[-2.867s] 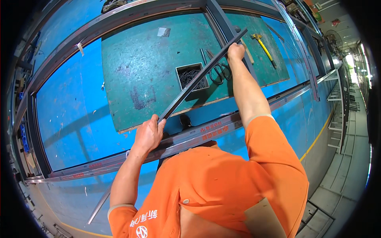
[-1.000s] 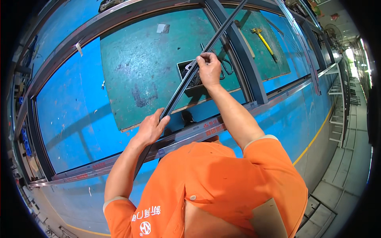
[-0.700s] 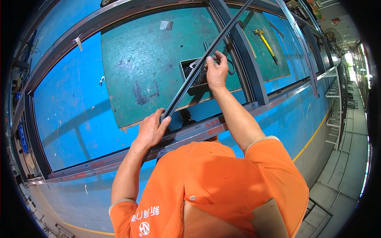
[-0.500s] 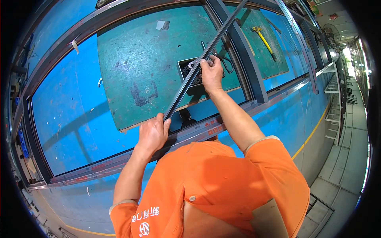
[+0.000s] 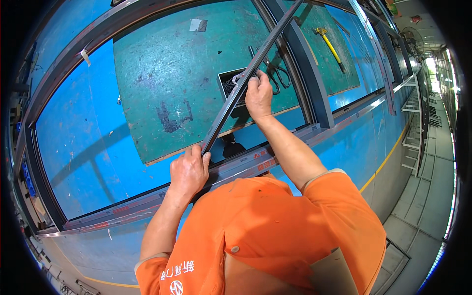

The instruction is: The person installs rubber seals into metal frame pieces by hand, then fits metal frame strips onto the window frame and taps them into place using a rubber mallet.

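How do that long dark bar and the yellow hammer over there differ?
The long dark bar is dark grey; the yellow hammer is mostly bright yellow. The bar looks far longer than the hammer. The left hand grips the bar, while the hammer lies untouched on the green board. Both are long and narrow.

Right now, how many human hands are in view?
2: the left hand grips the long dark bar, lower in the picture; the right hand is against it, farther up.
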The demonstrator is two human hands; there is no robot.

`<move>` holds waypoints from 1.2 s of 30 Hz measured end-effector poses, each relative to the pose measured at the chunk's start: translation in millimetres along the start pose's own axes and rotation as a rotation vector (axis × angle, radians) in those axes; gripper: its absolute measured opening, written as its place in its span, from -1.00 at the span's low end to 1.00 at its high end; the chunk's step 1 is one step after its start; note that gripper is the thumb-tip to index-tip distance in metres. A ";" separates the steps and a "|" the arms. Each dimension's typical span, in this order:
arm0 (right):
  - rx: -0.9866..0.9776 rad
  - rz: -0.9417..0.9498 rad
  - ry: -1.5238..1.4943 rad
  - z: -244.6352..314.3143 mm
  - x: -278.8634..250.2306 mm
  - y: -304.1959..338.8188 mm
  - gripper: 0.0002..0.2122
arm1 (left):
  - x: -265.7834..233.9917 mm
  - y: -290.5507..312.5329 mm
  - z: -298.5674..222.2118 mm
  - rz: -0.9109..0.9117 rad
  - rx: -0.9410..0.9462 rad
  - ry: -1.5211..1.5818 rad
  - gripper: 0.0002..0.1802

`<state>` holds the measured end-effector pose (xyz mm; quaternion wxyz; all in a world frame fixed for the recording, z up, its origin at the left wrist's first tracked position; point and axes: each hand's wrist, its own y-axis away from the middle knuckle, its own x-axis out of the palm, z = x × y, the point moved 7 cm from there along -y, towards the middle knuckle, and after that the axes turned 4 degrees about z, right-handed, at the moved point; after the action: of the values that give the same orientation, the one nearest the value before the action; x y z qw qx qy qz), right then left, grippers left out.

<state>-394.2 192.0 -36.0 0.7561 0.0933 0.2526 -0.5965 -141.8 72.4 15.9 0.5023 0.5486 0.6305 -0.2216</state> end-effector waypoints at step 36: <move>0.406 0.334 -0.642 41.5 26.9 63.3 -0.69 | -2.2 2.1 10.9 -0.034 0.006 0.078 -0.68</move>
<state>-318.6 167.8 -24.0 0.8491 0.0895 -0.1375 -0.5021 -135.8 63.0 14.1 0.4721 0.5476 0.6580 -0.2104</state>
